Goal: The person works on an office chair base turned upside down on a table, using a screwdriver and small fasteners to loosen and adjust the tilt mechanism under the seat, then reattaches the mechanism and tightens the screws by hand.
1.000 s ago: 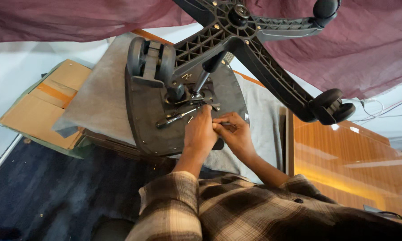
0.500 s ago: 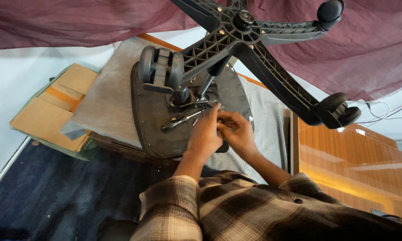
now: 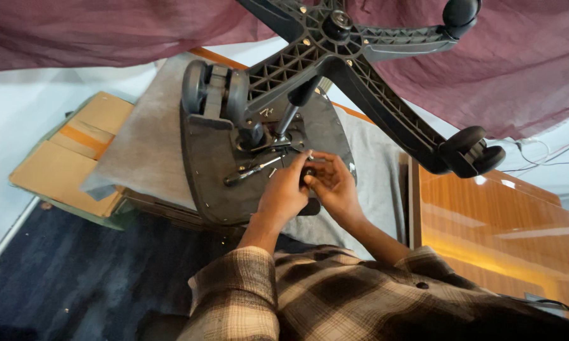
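An office chair lies upside down, its black seat underside (image 3: 212, 167) facing me and its star-shaped wheeled base (image 3: 354, 63) sticking up toward the camera. My left hand (image 3: 286, 192) rests on the seat plate beside the metal mechanism (image 3: 269, 144) and its lever (image 3: 251, 172), fingers curled around a small dark part. My right hand (image 3: 332, 183) meets it from the right, fingertips pinching the same small part (image 3: 308, 170). What exactly the part is stays hidden between the fingers.
The chair rests on a grey cloth (image 3: 139, 145) over a low surface. A flattened cardboard box (image 3: 70, 158) lies at left on dark carpet (image 3: 76, 278). A glossy wooden panel (image 3: 486, 221) stands at right. Maroon fabric (image 3: 518, 69) hangs behind.
The view has shifted slightly, so the chair sits a little to the right in frame. Both hands have stayed together at the mechanism, fingers working on the small part.
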A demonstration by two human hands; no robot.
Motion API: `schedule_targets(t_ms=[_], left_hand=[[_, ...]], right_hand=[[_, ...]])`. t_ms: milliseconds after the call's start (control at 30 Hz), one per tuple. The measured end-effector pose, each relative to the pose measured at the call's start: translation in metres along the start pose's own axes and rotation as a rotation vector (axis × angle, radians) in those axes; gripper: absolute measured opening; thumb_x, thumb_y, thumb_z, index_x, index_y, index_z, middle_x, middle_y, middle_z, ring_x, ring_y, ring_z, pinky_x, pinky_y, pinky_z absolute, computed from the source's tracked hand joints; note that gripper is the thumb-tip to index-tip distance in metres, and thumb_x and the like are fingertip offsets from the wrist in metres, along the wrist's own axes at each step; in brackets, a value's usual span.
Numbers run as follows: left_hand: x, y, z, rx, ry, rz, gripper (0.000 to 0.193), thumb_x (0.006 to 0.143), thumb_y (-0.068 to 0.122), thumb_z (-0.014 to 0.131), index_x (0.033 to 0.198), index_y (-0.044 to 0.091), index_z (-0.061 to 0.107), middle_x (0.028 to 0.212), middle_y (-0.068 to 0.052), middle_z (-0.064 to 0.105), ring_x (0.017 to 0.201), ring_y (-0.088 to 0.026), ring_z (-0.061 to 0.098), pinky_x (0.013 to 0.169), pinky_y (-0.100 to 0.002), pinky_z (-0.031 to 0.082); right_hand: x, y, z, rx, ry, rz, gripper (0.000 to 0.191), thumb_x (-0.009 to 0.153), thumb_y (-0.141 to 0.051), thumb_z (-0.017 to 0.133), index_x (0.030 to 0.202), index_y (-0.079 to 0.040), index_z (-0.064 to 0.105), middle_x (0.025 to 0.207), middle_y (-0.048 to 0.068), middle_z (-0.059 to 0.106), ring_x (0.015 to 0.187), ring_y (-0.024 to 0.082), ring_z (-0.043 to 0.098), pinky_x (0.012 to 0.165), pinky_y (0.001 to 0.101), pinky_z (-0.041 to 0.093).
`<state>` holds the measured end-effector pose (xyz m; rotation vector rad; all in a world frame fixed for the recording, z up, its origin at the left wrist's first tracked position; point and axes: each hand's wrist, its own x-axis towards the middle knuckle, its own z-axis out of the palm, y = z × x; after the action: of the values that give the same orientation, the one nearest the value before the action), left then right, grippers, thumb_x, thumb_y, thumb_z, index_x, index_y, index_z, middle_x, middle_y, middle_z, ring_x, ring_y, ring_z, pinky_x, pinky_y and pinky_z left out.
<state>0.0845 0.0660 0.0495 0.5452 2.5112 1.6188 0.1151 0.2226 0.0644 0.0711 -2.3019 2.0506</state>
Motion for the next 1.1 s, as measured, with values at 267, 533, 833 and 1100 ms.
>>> schedule_targets(t_ms=[267, 533, 833, 1100], left_hand=[[0.000, -0.003, -0.003, 0.150, 0.139, -0.136, 0.058, 0.075, 0.019, 0.082, 0.129, 0.015, 0.059, 0.099, -0.017, 0.074, 0.099, -0.040, 0.070, 0.083, -0.052, 0.054], [0.015, -0.008, -0.005, 0.119, 0.187, -0.023, 0.058, 0.077, 0.011, 0.075, 0.133, 0.012, 0.060, 0.104, -0.019, 0.074, 0.102, -0.042, 0.068, 0.085, -0.052, 0.053], [0.009, -0.004, -0.014, -0.095, 0.153, 0.009, 0.056, 0.077, 0.009, 0.072, 0.132, 0.015, 0.061, 0.105, -0.019, 0.075, 0.103, -0.042, 0.068, 0.084, -0.052, 0.055], [0.012, -0.008, -0.006, 0.117, 0.072, -0.270, 0.063, 0.072, 0.024, 0.086, 0.127, 0.014, 0.057, 0.105, -0.019, 0.072, 0.104, -0.041, 0.068, 0.088, -0.053, 0.053]], right_hand=[[0.003, -0.006, 0.010, -0.182, -0.017, -0.119, 0.022, 0.095, -0.004, 0.078, 0.114, 0.003, 0.071, 0.116, 0.011, 0.067, 0.106, 0.018, 0.070, 0.092, 0.0340, 0.059], [0.011, -0.014, 0.013, -0.366, -0.026, -0.214, 0.024, 0.089, -0.004, 0.075, 0.113, -0.001, 0.072, 0.119, 0.011, 0.069, 0.110, 0.019, 0.067, 0.093, 0.0316, 0.056], [0.022, -0.014, 0.017, -0.235, -0.002, 0.054, 0.026, 0.093, -0.008, 0.072, 0.118, -0.004, 0.070, 0.118, 0.010, 0.074, 0.109, 0.017, 0.070, 0.097, 0.0306, 0.056], [0.014, -0.007, 0.018, -0.366, -0.048, -0.138, 0.015, 0.092, -0.003, 0.078, 0.106, 0.001, 0.074, 0.125, 0.013, 0.063, 0.112, 0.020, 0.068, 0.097, 0.0344, 0.055]])
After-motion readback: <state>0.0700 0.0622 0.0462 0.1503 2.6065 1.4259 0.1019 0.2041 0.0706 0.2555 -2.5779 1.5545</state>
